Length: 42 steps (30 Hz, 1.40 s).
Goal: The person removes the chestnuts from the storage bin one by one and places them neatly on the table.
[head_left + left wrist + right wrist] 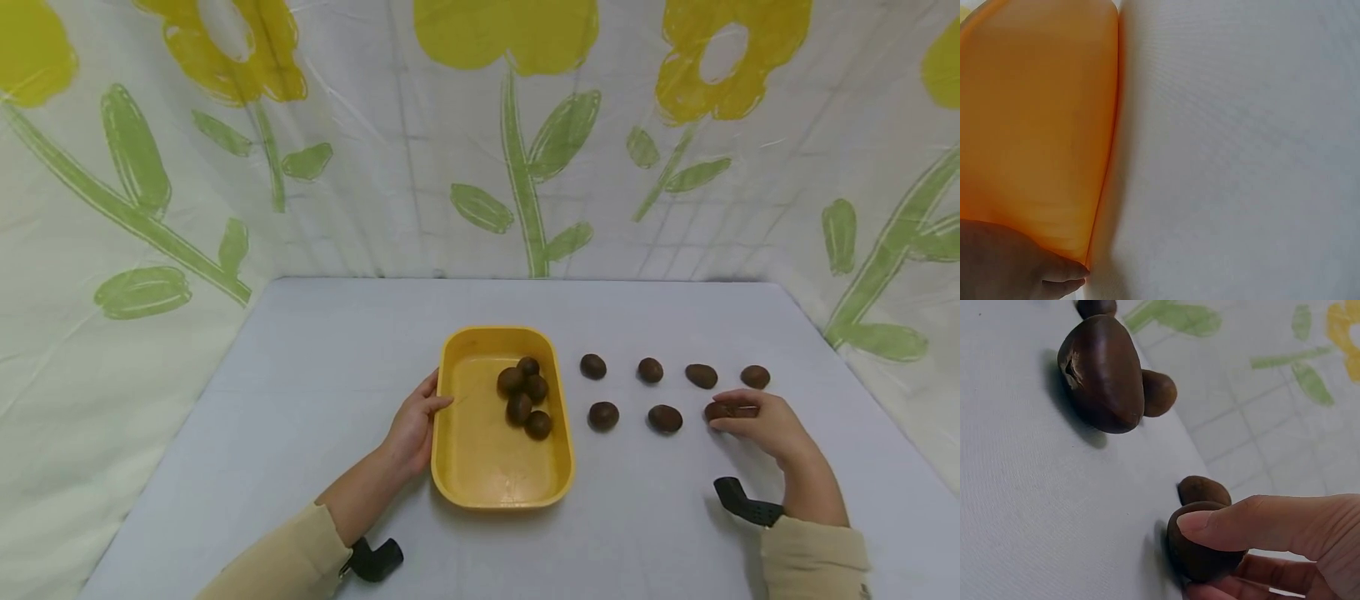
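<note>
A yellow tray (457, 467) sits mid-table with several brown chestnuts (525, 400) piled in its far right part. My left hand (415, 425) holds the tray's left rim (1107, 156), thumb over the edge. To the right of the tray, several chestnuts lie in two rows on the table. My right hand (757, 419) pinches the rightmost chestnut of the near row (718, 411) between thumb and fingers (1229, 528); that chestnut (1200, 553) still touches the table. Another chestnut (1100, 372) lies close by in the right wrist view.
The grey table (300, 417) is backed by a white cloth with yellow flowers (510, 125) on three sides. Loose chestnuts (649, 370) lie between the tray and my right hand. Bare tabletop stretches left of the tray and along the front edge.
</note>
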{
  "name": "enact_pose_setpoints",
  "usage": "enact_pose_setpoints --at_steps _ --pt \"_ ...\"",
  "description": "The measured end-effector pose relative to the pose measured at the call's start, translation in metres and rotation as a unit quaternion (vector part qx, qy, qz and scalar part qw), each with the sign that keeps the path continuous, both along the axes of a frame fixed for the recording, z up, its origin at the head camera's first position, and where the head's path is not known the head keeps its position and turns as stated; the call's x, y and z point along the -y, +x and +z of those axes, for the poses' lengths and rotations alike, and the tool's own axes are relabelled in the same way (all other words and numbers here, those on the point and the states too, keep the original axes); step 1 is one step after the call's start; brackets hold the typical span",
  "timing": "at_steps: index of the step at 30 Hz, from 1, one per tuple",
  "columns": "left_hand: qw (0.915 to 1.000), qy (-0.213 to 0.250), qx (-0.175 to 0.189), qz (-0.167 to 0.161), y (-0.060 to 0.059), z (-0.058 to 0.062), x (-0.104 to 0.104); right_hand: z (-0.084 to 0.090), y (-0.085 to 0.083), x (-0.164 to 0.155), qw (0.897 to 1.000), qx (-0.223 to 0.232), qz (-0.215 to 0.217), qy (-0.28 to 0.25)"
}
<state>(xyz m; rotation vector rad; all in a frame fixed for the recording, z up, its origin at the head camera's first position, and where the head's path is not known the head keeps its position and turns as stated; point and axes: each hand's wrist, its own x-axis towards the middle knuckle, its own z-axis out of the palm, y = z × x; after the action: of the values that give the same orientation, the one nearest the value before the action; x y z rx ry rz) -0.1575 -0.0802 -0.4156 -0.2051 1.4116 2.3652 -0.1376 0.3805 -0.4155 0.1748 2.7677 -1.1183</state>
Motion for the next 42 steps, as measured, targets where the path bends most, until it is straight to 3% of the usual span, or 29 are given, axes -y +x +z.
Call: enact_pose_setpoints --at_steps 9,32,42 --pt "1.0000 0.000 0.004 0.000 0.001 0.000 0.000 0.003 -0.002 0.002 0.999 0.008 -0.003 0.044" --pt "1.0000 0.007 0.004 -0.002 0.001 -0.001 0.001 0.022 -0.001 0.018 0.999 0.030 -0.022 0.031" --pt "0.9999 0.007 0.011 0.001 0.002 0.001 0.001 0.041 -0.013 0.056 0.999 -0.025 0.014 0.017"
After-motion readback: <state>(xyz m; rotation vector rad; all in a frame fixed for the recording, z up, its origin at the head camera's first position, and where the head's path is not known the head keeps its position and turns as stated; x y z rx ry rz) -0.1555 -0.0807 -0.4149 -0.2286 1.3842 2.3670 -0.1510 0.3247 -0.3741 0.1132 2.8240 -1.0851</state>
